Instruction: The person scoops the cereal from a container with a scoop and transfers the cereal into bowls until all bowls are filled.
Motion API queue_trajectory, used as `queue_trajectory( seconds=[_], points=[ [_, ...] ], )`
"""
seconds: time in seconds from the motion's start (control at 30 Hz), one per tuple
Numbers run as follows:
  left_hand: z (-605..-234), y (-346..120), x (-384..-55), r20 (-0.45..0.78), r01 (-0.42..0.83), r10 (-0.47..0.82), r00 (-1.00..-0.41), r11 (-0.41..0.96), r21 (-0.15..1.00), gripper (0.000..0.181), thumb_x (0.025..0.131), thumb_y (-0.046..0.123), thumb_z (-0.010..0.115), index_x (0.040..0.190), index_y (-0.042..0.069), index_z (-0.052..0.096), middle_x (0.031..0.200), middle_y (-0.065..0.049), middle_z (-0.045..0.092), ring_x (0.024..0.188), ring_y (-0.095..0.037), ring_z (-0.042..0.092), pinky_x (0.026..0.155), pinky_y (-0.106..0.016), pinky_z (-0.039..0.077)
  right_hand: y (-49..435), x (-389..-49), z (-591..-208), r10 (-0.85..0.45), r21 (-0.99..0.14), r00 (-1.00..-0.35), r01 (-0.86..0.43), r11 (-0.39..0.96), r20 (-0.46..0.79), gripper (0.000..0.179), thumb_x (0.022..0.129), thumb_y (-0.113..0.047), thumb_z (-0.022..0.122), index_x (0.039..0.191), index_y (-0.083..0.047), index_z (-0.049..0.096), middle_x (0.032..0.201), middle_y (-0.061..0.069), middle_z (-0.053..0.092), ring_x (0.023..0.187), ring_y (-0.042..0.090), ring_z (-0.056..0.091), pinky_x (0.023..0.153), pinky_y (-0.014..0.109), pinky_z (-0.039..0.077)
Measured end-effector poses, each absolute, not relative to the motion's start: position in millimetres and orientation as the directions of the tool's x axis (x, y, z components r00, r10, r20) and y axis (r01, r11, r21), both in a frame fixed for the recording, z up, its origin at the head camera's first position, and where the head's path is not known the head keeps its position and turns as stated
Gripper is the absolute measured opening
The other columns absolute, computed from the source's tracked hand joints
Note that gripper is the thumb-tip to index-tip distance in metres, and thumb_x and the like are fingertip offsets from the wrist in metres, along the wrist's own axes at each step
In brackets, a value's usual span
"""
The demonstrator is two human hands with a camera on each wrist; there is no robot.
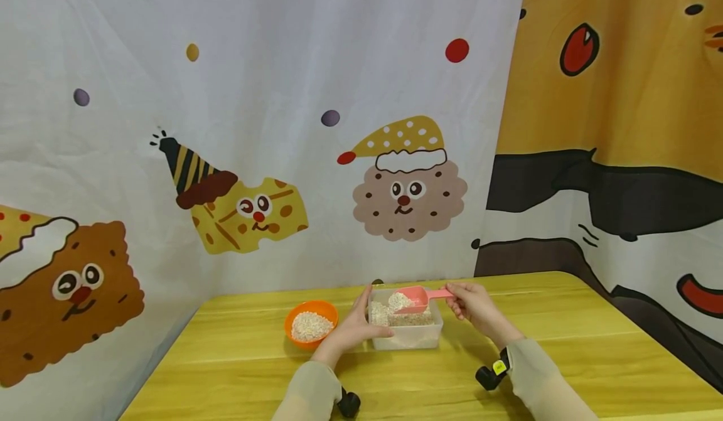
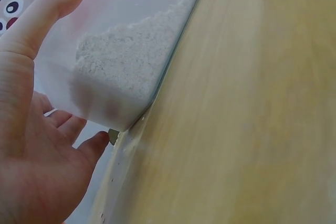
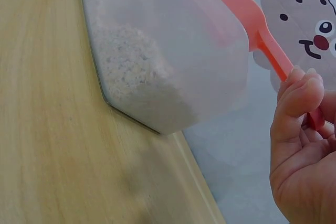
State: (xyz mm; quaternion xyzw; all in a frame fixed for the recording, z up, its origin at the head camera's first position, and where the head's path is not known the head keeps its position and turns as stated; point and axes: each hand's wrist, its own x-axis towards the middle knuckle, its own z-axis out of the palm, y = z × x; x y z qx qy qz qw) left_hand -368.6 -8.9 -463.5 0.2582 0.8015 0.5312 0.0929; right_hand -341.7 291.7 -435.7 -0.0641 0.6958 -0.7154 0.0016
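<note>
A translucent plastic container (image 1: pixel 408 339) of oat flakes stands on the table. My left hand (image 1: pixel 357 325) holds its left end, thumb along the front wall and fingers at the side; in the left wrist view that thumb (image 2: pixel 50 17) lies against the plastic. My right hand (image 1: pixel 473 303) pinches the handle of a pink scoop (image 1: pixel 417 298) over the container. Oat flakes (image 1: pixel 398 302) lie in the scoop's bowl. In the right wrist view the fingers curl round the handle (image 3: pixel 275 56). Left of the container sits an orange bowl (image 1: pixel 294 311) with oat flakes in it.
The wooden table (image 1: pixel 226 371) runs back to a white cloth (image 1: pixel 254 63) printed with cartoon faces. At the right hangs a yellow and black printed cloth (image 1: pixel 542 120). The orange bowl is close beside my left wrist.
</note>
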Motion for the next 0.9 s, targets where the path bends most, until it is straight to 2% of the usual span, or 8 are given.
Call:
queue_trajectory(
  seconds=[0.27,0.47,0.67,0.9],
  points=[
    [-452.3,-7.7,-366.7,0.143,0.357,0.52,-0.842,0.339,0.87,0.118,0.075,0.035,0.084,0.157,0.029,0.0,0.161,-0.014,0.003,0.143,-0.041,0.013,0.105,-0.065,0.025,290.9,-337.6,-430.7,-0.099,-0.994,-0.991,-0.083,-0.065,0.09,0.028,0.104,-0.019,0.046,0.102,0.001,0.066,0.064,0.0,0.057,0.048,0.004,0.047,0.045,0.018,0.041],
    [-427.7,-10.8,-366.6,0.221,0.422,0.567,-0.794,0.252,0.871,0.111,0.083,0.026,0.078,0.157,0.025,-0.005,0.162,-0.01,0.002,0.145,-0.037,0.01,0.11,-0.06,0.02,292.6,-343.0,-432.8,-0.096,-0.994,-0.991,-0.09,-0.056,0.095,0.029,0.104,-0.022,0.048,0.101,-0.001,0.067,0.064,-0.002,0.058,0.049,0.004,0.047,0.045,0.017,0.041],
    [-404.5,-26.1,-368.3,0.26,0.452,0.574,-0.777,0.22,0.864,0.102,0.088,0.023,0.073,0.157,0.024,-0.003,0.16,-0.016,0.01,0.145,-0.035,0.014,0.112,-0.055,0.018,291.2,-343.8,-430.7,-0.106,-0.994,-0.989,-0.094,-0.059,0.1,0.029,0.103,-0.025,0.05,0.101,-0.002,0.067,0.064,-0.001,0.058,0.049,0.005,0.047,0.045,0.017,0.041],
    [-395.3,-60.0,-372.1,0.267,0.468,0.553,-0.789,0.26,0.845,0.096,0.089,0.028,0.072,0.157,0.028,0.004,0.158,-0.007,0.022,0.145,-0.029,0.018,0.113,-0.052,0.018,292.8,-341.4,-433.7,-0.109,-0.993,-0.988,-0.102,-0.065,0.108,0.028,0.104,-0.022,0.048,0.099,-0.004,0.068,0.064,-0.002,0.058,0.048,0.004,0.047,0.045,0.017,0.041]
  ],
)
